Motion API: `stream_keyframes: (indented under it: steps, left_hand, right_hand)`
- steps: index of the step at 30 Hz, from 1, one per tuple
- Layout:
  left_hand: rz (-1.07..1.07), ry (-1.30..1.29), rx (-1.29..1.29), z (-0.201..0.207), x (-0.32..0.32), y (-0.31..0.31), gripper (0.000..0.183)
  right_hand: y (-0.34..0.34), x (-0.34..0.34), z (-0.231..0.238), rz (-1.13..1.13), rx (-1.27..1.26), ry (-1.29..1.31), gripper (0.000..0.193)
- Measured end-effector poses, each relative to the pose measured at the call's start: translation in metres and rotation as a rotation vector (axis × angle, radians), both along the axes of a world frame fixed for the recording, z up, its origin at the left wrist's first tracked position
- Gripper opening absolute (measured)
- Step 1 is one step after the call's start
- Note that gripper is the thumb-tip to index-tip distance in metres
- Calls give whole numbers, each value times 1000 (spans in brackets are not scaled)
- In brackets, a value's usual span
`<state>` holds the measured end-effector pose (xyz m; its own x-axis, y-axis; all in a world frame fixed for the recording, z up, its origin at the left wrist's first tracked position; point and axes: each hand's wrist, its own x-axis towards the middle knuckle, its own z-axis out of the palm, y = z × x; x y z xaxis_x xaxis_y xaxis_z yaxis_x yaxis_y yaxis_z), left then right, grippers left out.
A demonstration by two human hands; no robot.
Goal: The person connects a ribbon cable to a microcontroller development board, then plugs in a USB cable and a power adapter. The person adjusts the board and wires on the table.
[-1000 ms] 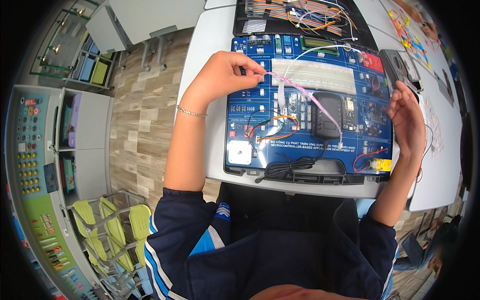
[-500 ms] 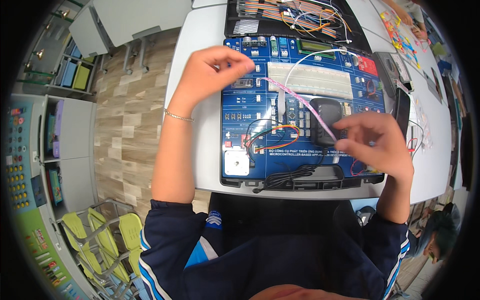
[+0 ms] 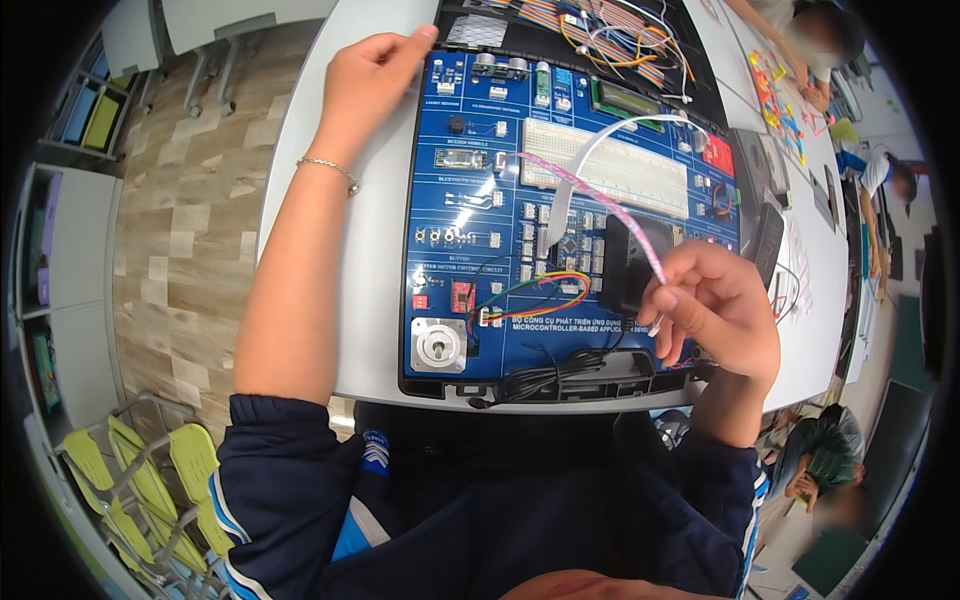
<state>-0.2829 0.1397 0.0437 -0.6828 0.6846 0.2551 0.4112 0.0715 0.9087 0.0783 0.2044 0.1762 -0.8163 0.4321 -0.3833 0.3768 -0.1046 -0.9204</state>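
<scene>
My right hand [image 3: 715, 310] pinches the free end of a pink-and-white ribbon cable [image 3: 600, 198] between thumb and fingers, with a small white plug [image 3: 656, 326] just below the grip. From there the cable arches left to a white socket beside the Bluetooth module [image 3: 462, 159] on a blue electronics trainer board [image 3: 465, 222]. At the board's far left corner is my left hand [image 3: 372, 88], fingers curled and thumb tip at the case edge; what it grips, if anything, is hidden. A black power adapter [image 3: 622, 268] lies on the board, partly behind my right hand.
A white breadboard [image 3: 605, 165], a grey ribbon cable [image 3: 562, 212], coloured wires [image 3: 575, 290] and a stepper motor [image 3: 438, 346] are on the board. A black cord [image 3: 535, 380] lies at its front. The lid [image 3: 480, 32] holds jumper wires. Other people work at right.
My left hand has moved from above the socket to the case's far left edge. My right hand has closed round the cable's free end. The whole view has shifted.
</scene>
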Motion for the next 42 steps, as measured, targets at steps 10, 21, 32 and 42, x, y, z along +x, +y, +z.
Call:
stream_keyframes:
  steps: [10,21,32,42]
  left_hand:
    - [-71,55,-36,-1,1,2,40]
    - [-93,73,0,-5,1,4,36]
    - [-39,0,-50,8,5,2,32]
    - [-72,-142,6,7,8,4,31]
  right_hand:
    - [14,2,-22,-137,116,248,20]
    - [24,8,-29,-105,266,304,22]
    - [21,9,-23,-114,338,268,21]
    - [14,7,-24,-157,415,314,20]
